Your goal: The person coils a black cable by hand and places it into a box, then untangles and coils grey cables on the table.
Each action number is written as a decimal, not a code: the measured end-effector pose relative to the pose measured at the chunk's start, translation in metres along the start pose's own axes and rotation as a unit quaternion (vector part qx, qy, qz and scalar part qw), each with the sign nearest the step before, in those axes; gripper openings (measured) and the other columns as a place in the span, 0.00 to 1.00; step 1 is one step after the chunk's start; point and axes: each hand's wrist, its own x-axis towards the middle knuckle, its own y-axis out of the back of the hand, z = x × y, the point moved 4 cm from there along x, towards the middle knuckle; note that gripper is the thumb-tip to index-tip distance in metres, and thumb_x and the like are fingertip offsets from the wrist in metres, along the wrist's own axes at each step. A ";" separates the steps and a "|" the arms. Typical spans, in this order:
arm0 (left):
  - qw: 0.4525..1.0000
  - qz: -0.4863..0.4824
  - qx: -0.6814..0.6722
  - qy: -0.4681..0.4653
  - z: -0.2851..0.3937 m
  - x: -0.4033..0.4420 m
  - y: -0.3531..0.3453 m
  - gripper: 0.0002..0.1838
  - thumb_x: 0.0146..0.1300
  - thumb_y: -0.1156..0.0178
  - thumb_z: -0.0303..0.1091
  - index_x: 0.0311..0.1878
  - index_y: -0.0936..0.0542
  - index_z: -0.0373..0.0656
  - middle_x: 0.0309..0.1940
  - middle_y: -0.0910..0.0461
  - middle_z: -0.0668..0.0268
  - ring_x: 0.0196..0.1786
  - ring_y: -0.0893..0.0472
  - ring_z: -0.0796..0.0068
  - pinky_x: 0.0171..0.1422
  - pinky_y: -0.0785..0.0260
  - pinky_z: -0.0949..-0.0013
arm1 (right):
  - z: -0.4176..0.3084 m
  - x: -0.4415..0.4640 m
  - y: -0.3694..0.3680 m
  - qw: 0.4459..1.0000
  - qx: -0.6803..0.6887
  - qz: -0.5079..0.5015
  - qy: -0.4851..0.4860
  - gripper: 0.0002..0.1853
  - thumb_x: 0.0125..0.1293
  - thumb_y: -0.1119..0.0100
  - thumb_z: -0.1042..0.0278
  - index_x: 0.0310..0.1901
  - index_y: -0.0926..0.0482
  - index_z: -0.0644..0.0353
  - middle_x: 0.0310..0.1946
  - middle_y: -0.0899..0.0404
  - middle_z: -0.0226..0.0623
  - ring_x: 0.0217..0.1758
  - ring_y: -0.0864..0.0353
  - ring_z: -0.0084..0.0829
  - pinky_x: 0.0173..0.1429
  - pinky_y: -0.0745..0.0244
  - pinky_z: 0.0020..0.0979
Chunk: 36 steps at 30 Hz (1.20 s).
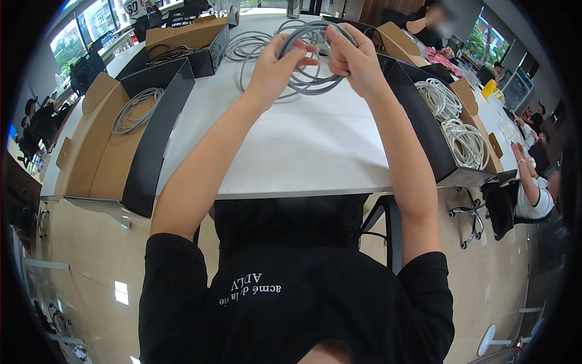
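A coil of grey cable (308,28) is held up over the white table, between my two hands. My left hand (279,68) grips the coil's left side, with the thumb and some fingers partly apart around it. On the opposite side, my right hand (353,59) has its fingers curled and pinched on the same coil. Loose loops of other grey cable (247,43) lie on the table just behind and left of the coil.
An open box (91,148) at left holds a grey cable coil (138,112); a box behind it holds dark cables (173,53). The right-hand box (418,115) contains white cable coils (464,142). The table's edge (291,193) is before me. Other people sit nearby.
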 end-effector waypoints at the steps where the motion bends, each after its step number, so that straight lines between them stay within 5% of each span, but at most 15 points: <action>1: 1.000 0.019 0.003 0.004 -0.001 0.001 0.004 0.17 0.62 0.46 0.34 0.52 0.31 0.39 0.41 0.24 0.63 0.39 0.22 0.77 0.40 0.31 0.74 | 0.001 0.000 -0.003 1.000 0.006 -0.005 -0.004 0.11 0.64 0.44 0.61 0.33 0.28 0.60 0.11 0.43 0.20 0.13 0.50 0.12 0.18 0.53 0.20; 4: 0.999 0.017 -0.032 0.016 0.002 0.006 0.013 0.13 0.62 0.46 0.34 0.48 0.27 0.39 0.32 0.23 0.68 0.31 0.25 0.82 0.33 0.36 0.77 | 0.004 -0.001 -0.009 1.000 0.012 -0.017 -0.022 0.13 0.64 0.45 0.58 0.30 0.29 0.60 0.12 0.41 0.21 0.14 0.45 0.15 0.21 0.45 0.22; 7: 0.991 0.008 0.135 -0.009 0.017 0.003 0.012 0.11 0.60 0.43 0.32 0.45 0.25 0.39 0.26 0.24 0.70 0.26 0.28 0.84 0.30 0.38 0.78 | 0.005 -0.001 -0.007 0.997 -0.063 -0.029 -0.027 0.14 0.60 0.41 0.56 0.29 0.27 0.59 0.14 0.35 0.23 0.17 0.36 0.16 0.24 0.40 0.21; 10: 0.914 0.002 0.380 -0.146 0.030 -0.002 0.008 0.17 0.55 0.41 0.28 0.49 0.28 0.41 0.22 0.24 0.67 0.24 0.27 0.79 0.29 0.38 0.75 | 0.001 -0.003 -0.009 0.950 -0.309 -0.042 0.004 0.16 0.55 0.37 0.55 0.31 0.24 0.62 0.18 0.28 0.29 0.21 0.29 0.22 0.27 0.33 0.24; 13: 0.854 0.034 0.473 -0.213 0.023 -0.001 0.014 0.28 0.51 0.41 0.24 0.57 0.35 0.44 0.23 0.23 0.61 0.25 0.23 0.67 0.30 0.35 0.69 | -0.005 -0.006 -0.024 0.846 -0.528 -0.018 0.075 0.19 0.52 0.35 0.57 0.38 0.24 0.64 0.20 0.25 0.36 0.22 0.26 0.29 0.29 0.31 0.28; 14: 0.841 0.023 0.504 -0.197 0.020 -0.001 0.014 0.31 0.50 0.41 0.24 0.59 0.39 0.42 0.24 0.22 0.58 0.27 0.23 0.62 0.31 0.34 0.65 | -0.004 -0.008 -0.028 0.872 -0.477 -0.005 0.112 0.20 0.50 0.37 0.63 0.43 0.26 0.64 0.23 0.24 0.41 0.26 0.24 0.37 0.34 0.28 0.32; 16: 0.810 0.000 0.562 -0.164 0.016 0.000 0.011 0.38 0.49 0.41 0.25 0.63 0.48 0.38 0.25 0.22 0.53 0.30 0.21 0.51 0.34 0.31 0.57 | 0.002 -0.012 -0.036 0.833 -0.524 -0.047 0.171 0.20 0.49 0.38 0.66 0.45 0.27 0.63 0.25 0.24 0.41 0.30 0.23 0.39 0.37 0.28 0.34; 22: 0.762 -0.045 0.631 -0.140 0.014 -0.008 -0.006 0.49 0.45 0.42 0.21 0.68 0.60 0.39 0.22 0.23 0.54 0.27 0.22 0.56 0.31 0.31 0.59 | 0.019 -0.014 -0.037 0.792 -0.598 -0.075 0.096 0.15 0.48 0.41 0.70 0.40 0.23 0.62 0.31 0.24 0.42 0.34 0.23 0.43 0.40 0.28 0.38; 31: 0.815 -0.043 0.554 -0.163 0.008 -0.006 -0.011 0.45 0.47 0.44 0.21 0.67 0.55 0.38 0.22 0.23 0.54 0.26 0.22 0.56 0.32 0.31 0.59 | 0.003 -0.014 -0.032 0.797 -0.584 -0.042 0.147 0.11 0.44 0.43 0.73 0.33 0.23 0.63 0.29 0.27 0.39 0.31 0.26 0.41 0.36 0.30 0.37; 36: 0.852 -0.046 0.503 -0.140 0.007 -0.002 -0.005 0.33 0.46 0.40 0.23 0.60 0.37 0.41 0.26 0.21 0.57 0.31 0.20 0.61 0.35 0.30 0.65 | 0.006 -0.013 -0.028 0.787 -0.599 -0.045 0.144 0.09 0.42 0.44 0.73 0.29 0.21 0.62 0.23 0.27 0.39 0.28 0.27 0.40 0.33 0.32 0.36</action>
